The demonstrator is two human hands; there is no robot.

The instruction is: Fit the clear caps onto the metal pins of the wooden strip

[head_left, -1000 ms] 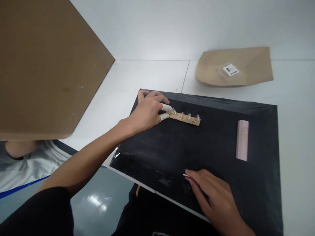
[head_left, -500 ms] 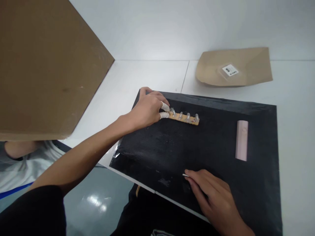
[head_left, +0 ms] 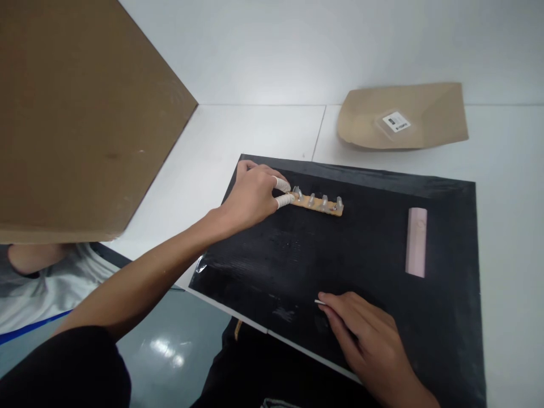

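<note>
A narrow tan strip (head_left: 317, 204) with several clear plastic pieces standing on it lies on a black mat (head_left: 361, 243). My left hand (head_left: 257, 190), white wraps on its thumb and forefinger, pinches the strip's left end. Near the mat's front edge, my right hand (head_left: 369, 334) holds a small thin white piece (head_left: 319, 302) between thumb and forefinger. Its other fingers are curled. To the right on the mat lies a pink, long, faceted object (head_left: 416, 242), touched by neither hand.
Behind the mat lies a brown paper envelope (head_left: 437, 116) with a small clear packet and white label (head_left: 396, 122). A large brown board (head_left: 85, 113) stands at the left. Below it, part of another person (head_left: 55, 283) shows at the left edge.
My left hand and forearm have shifted slightly, with the wrist a little lower. The right hand still holds the white piece in nearly the same place.
</note>
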